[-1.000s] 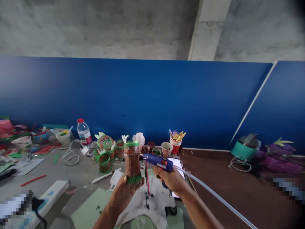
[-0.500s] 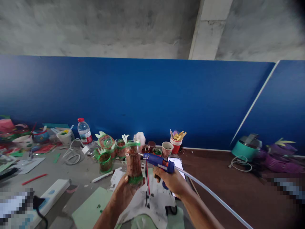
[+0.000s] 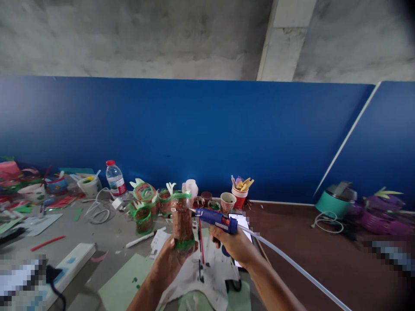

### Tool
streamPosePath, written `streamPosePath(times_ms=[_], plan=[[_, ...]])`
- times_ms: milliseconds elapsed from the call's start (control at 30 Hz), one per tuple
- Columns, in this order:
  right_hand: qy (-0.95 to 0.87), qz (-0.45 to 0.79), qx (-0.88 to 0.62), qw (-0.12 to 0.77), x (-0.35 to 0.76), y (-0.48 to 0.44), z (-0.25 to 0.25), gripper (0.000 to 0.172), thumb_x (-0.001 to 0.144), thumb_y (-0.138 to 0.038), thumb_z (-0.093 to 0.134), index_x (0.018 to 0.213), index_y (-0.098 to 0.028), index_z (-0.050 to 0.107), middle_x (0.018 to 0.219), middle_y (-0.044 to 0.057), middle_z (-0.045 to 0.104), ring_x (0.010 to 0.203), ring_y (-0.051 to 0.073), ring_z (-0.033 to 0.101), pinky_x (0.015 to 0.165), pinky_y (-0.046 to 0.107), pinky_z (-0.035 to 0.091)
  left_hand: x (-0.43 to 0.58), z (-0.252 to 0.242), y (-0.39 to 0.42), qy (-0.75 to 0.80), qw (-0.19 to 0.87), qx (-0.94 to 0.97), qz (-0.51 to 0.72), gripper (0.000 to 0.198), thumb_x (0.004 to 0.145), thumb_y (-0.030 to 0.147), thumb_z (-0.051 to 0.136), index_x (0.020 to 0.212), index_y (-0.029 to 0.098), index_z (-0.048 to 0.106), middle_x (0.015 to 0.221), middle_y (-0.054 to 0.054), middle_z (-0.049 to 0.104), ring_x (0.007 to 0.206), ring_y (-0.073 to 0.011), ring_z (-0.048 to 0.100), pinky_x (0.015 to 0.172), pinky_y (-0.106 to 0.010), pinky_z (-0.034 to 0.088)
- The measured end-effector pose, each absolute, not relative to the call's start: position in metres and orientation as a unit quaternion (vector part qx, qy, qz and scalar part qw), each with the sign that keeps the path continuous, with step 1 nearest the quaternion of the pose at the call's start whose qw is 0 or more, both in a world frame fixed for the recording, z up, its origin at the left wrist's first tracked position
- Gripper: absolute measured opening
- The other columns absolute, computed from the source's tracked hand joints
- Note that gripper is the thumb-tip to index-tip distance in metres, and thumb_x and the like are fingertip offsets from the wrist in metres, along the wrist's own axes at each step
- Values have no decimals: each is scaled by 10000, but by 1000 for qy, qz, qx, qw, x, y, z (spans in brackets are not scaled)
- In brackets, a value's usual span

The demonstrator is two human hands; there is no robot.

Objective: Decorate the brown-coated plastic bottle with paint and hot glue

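My left hand (image 3: 168,261) grips the lower end of a brown, bark-like cylinder (image 3: 181,220) with green bands at its top and bottom, holding it upright above the table. Wrapped round the handle of a blue hot glue gun (image 3: 215,219) is my right hand (image 3: 231,244). The gun's nozzle points left and meets or nearly meets the cylinder's upper right side; contact cannot be made out for certain. A long translucent glue stick (image 3: 292,268) runs out of the gun's back end toward the lower right.
Behind my hands stand small green-and-brown pots (image 3: 143,219), a paper cup (image 3: 228,202), a red cup of wooden utensils (image 3: 240,196) and a water bottle (image 3: 116,179). A white power strip (image 3: 73,263) lies left, near green paper (image 3: 125,276). A teal appliance (image 3: 335,203) stands right.
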State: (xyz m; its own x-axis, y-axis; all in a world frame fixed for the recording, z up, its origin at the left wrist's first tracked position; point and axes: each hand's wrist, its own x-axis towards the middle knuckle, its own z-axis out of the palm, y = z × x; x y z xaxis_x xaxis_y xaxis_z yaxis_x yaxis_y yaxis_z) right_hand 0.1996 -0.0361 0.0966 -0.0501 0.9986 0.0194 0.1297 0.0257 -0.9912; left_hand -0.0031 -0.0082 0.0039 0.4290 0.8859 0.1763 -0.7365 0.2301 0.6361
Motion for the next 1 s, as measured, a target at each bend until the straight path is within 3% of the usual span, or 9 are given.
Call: streamPosePath(times_ms=[367, 800, 1000], plan=[[-509, 498, -521, 470, 198, -35, 97, 416, 672, -577, 658, 635, -174, 561, 579, -14, 535, 489, 95, 459, 471, 237, 321, -6, 4, -7, 86, 787, 339, 509, 288, 818, 365, 656, 1058, 218, 720, 1126, -67, 742, 1055, -269, 657, 1050, -495, 390], [-502, 516, -485, 497, 199, -36, 97, 469, 656, -629, 683, 646, -178, 554, 589, -14, 523, 524, 105, 461, 496, 246, 358, -6, 9, -8, 88, 788, 339, 507, 301, 807, 386, 677, 1049, 218, 736, 1116, -61, 750, 1047, -265, 668, 1024, -463, 422], [-530, 493, -513, 462, 197, -41, 103, 449, 691, -609, 654, 656, -172, 561, 588, -14, 521, 513, 96, 438, 483, 241, 322, -3, 14, -10, 88, 784, 341, 512, 288, 789, 391, 697, 1020, 225, 742, 1101, -60, 753, 1013, -253, 672, 986, -447, 448]])
